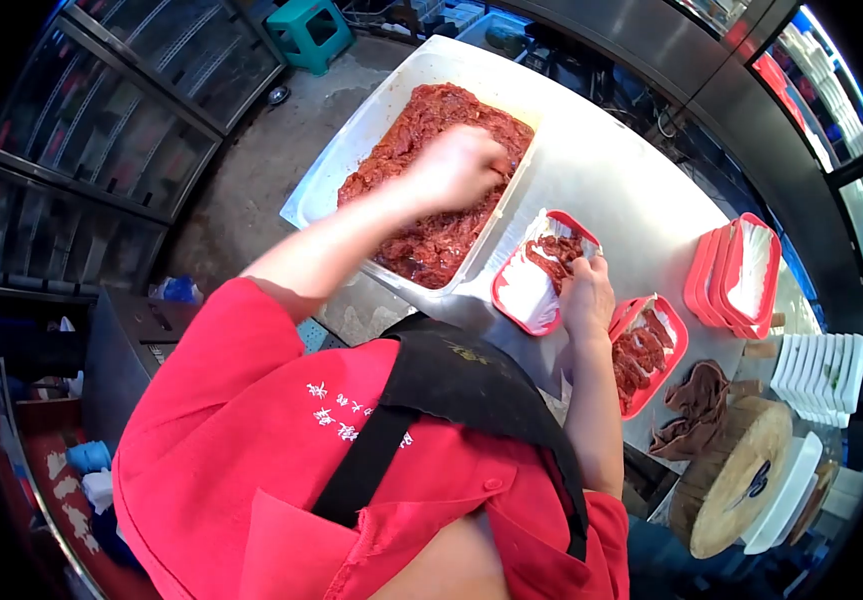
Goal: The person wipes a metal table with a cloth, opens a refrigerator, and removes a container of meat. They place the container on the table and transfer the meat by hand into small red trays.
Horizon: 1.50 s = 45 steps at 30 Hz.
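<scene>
My left hand (461, 168), blurred by motion, is closed over the red marinated meat (421, 235) in a large white tub (343, 148); what its fingers hold is unclear. A red-rimmed tray (526, 290) with a white lining stands right of the tub, with a few meat strips (551, 258) at its far end. The fingers of my right hand (588, 297) are pressed together on these strips at the tray's right side. Near my right forearm lies a second red tray (673, 372) with a row of meat strips (641, 352).
Stacked red trays (751, 272) stand at the table's (621, 170) right. Nearer are a brown cloth (693, 410), a round wooden block (741, 480) with scissors (757, 480), and white trays (819, 375). A green stool (309, 35) stands beyond the tub; glass-fronted cabinets (111, 100) are at left.
</scene>
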Motion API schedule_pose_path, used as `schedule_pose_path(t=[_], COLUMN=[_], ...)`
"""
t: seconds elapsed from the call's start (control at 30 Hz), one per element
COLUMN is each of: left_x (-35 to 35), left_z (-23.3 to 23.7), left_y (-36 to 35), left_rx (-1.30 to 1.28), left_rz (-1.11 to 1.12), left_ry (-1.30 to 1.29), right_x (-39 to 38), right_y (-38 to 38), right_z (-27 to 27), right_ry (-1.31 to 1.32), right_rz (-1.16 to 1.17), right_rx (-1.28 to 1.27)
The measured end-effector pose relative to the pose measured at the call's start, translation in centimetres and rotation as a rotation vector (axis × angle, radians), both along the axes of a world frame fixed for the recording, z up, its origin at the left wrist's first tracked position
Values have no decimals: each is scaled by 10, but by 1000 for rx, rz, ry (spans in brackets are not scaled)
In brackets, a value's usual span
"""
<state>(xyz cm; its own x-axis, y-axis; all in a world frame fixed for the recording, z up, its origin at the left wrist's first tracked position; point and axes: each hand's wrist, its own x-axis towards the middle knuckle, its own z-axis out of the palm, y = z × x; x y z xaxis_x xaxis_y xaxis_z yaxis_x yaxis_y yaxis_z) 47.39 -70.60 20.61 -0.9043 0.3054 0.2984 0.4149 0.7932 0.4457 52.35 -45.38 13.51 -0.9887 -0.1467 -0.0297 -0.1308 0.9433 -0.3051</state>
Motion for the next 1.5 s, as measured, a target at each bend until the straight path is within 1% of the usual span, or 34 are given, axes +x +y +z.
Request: schedule_pose_path(t=[0.03, 0.07, 0.1, 0.13, 0.2, 0.23, 0.33, 0.4, 0.43, 0.5, 0.53, 0.6, 0.63, 0.67, 0.77, 0.8, 0.87, 0.9, 0.97, 1.0, 1.07, 1.1, 1.13, 1.17, 1.2, 1.23, 1.27, 1.3, 1.33, 1.37, 1.4, 1.43, 1.47, 1.5], left_x=[-12, -10, -15, -9, 9, 10, 7, 4, 1, -8, -11, -10, -8, -7, -4, -2, -1, -3, -4, -2, 3, 4, 6, 7, 5, 8, 11, 11, 12, 12, 12, 11, 9, 4], left_z=[-15, -16, -32, -33, -38, -38, -38, -38, -37, -39, -31, -11, 4, 15, 45, 52, 58, 56, 49, 45, 42, 32, 21, 14, -8, -14, -19, -28, -39, -49, -56, -61, -68, -87], left_y=[-35, -56, -80, -88, -93, -91, -88, -90, -92, -100, -104, -108, -106, -103, -88, -79, -59, -48, -21, -6, 21, 32, 43, 52, 60, 70, 79, 85, 90, 94, 99, 102, 103, 102], left_rx=[-41, -159, -216, -212, -347, -390, -390, -371, -318, -177, -22, 180, 217, 212, 333, 328, 446, 432, 473, 514, 428, 406, 383, 345, 322, 215, 107, 105, -64, -230, -233, -316, -404, -391], left_rz=[-15, 6, -22, -24, -192, -195, -235, -233, -239, -304, -326, -179, -131, -139, -193, -210, -303, -352, -432, -487, -442, -444, -443, -435, -474, -411, -347, -346, -374, -399, -397, -410, -415, -452], left_ry=[37, -113, -314, -311, -228, -211, -181, -195, -258, -323, -424, -610, -699, -697, -749, -748, -792, -809, -828, -837, -844, -832, -819, -893, -871, -850, -827, -830, -694, -555, -560, -549, -537, -476], right_x=[1, 2, 1, 0, -1, -2, -2, 1, 0, -4, -7, -15, -14, -16, -23, -26, -31, -33, -31, -27, -22, -18, -13, -9, -4, -1, 2, 6, 10, 14, 19, 22, 24, 25], right_y=[1, 0, 0, -1, -4, -5, -9, -12, -15, -19, -21, -27, -34, -40, -58, -64, -72, -73, -67, -57, -33, -22, -9, 4, 13, 17, 20, 21, 19, 15, 11, 9, 6, -2], right_z=[4, 8, 10, 10, 5, 1, -5, -1, 5, 23, 29, 42, 55, 63, 80, 81, 80, 81, 80, 78, 71, 63, 53, 43, 32, 16, -2, -16, -22, -27, -26, -23, -18, -14], right_ry=[23, 46, 41, 44, -36, -38, -76, 53, 52, 124, 125, 96, 4, 9, -208, -198, -113, -106, -450, -450, -703, -597, -602, -529, -456, -459, -338, -220, -83, 13, 107, 103, 99, 101], right_rz=[4, 7, 7, 5, 1, 1, 27, 117, 118, 150, 143, 181, 128, 120, 73, 58, 213, 192, 83, 60, 6, -22, -29, -93, -151, -152, -173, -191, -133, -86, -40, -37, -25, -3], right_rx=[-67, -133, -179, -175, -251, -243, -128, -131, -129, -306, -304, -473, -548, -549, -756, -755, -1003, -996, -1451, -1442, -1629, -1582, -1574, -1439, -1304, -1303, -1103, -903, -693, -579, -465, -470, -282, -104])
